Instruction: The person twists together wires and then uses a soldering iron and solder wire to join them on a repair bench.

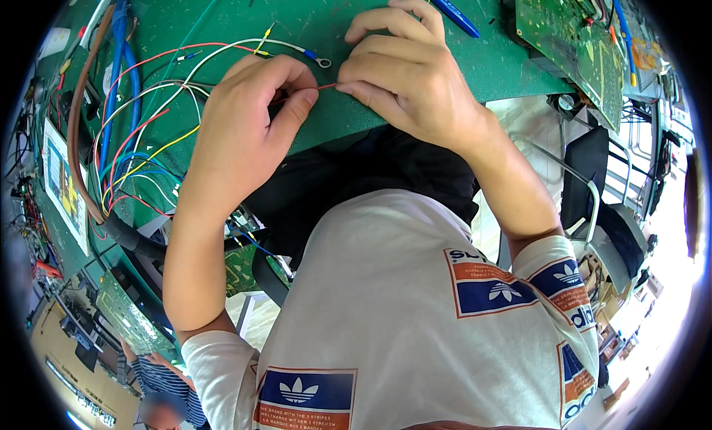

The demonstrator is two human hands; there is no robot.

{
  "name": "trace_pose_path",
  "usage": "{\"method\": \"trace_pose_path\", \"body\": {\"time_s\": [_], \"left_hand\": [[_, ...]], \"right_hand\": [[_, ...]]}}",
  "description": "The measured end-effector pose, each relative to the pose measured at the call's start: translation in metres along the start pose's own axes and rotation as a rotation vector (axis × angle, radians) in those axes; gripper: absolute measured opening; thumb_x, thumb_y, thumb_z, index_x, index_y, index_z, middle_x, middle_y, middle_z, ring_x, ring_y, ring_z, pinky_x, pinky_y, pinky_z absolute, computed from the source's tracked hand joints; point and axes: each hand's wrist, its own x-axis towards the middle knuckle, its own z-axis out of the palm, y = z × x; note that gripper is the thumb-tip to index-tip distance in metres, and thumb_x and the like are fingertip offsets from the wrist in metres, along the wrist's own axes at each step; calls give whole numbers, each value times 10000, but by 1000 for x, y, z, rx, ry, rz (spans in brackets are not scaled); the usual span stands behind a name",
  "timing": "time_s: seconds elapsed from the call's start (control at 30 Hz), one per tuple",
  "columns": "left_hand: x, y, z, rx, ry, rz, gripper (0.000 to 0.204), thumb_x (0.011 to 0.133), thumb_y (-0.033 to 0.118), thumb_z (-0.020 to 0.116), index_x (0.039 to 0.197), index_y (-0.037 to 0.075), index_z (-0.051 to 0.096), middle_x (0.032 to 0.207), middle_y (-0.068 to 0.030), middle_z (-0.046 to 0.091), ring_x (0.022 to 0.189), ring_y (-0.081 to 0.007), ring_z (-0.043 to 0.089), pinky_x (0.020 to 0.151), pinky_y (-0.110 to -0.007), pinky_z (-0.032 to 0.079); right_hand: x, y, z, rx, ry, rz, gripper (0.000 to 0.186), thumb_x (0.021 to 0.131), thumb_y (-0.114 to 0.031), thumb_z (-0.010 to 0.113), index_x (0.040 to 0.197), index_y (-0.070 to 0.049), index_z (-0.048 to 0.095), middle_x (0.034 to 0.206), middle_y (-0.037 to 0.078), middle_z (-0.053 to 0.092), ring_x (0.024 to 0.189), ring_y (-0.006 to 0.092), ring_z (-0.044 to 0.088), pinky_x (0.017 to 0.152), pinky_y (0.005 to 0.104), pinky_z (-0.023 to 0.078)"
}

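Red wire (pixel 327 86): We are finding this thin strand above the green mat (pixel 512 74), near the mat's closer edge, spanning the short gap between the two hands.
Left hand (pixel 256 122): We are seeing the thumb and forefinger pinching the wire – the other fingers are mostly hiding from us behind them.
Right hand (pixel 415 77): Here the thumb and forefinger are gripping the wire farther right, while the remaining fingers are fanning out loosely.
Ring terminal (pixel 320 60): Just beyond the wire, this metal ring with a blue sleeve is ending a white lead.
Loose wires (pixel 165 115): To our left, red, white, yellow and blue strands are spreading beside a thick black sheath (pixel 133 237).
Blue pen (pixel 454 13): It is lying beyond the right hand.
Circuit board (pixel 567 40): This green panel is occupying the mat's right side.
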Motion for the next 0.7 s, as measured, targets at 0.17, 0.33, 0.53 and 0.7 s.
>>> {"method": "trace_pose_path", "body": {"time_s": [0.17, 0.33, 0.53, 0.7], "left_hand": [[1, 0, -1, -26, -2, -51, 112, 917, 85, 707, 961, -8, 663, 856, -83, 641, 718, -184, 585, 674, -306, 478], [2, 4, 1, -45, 31, -80, 90, 896, 77, 717, 932, 17, 661, 810, -102, 637, 757, -253, 615, 689, -369, 497], [2, 9, 3, -31, 62, -81, 77, 899, 46, 701, 924, 18, 634, 828, -96, 641, 761, -249, 605, 688, -365, 495], [-4, 5, 5, -12, 98, -10, 71, 914, 34, 680, 963, 11, 634, 843, -91, 609, 711, -199, 567, 663, -316, 462]], "right_hand": [[-1, 0, -3, -1, -9, 80, 354, 670, -214, 876, 976, -95, 744, 893, 30, 680, 1083, 241, 600, 1030, 463, 376], [-3, 3, -7, 4, -32, 84, 444, 662, -203, 901, 1050, -62, 739, 892, 34, 683, 1117, 266, 600, 1016, 433, 375], [-13, 2, -25, -25, 79, 155, 591, 607, -268, 923, 1131, -92, 714, 1099, 85, 668, 1130, 313, 588, 1037, 454, 374], [-45, 1, -58, -130, 243, 159, 619, 616, -264, 939, 1143, -40, 705, 1093, 117, 678, 1078, 344, 624, 963, 447, 456]]}}
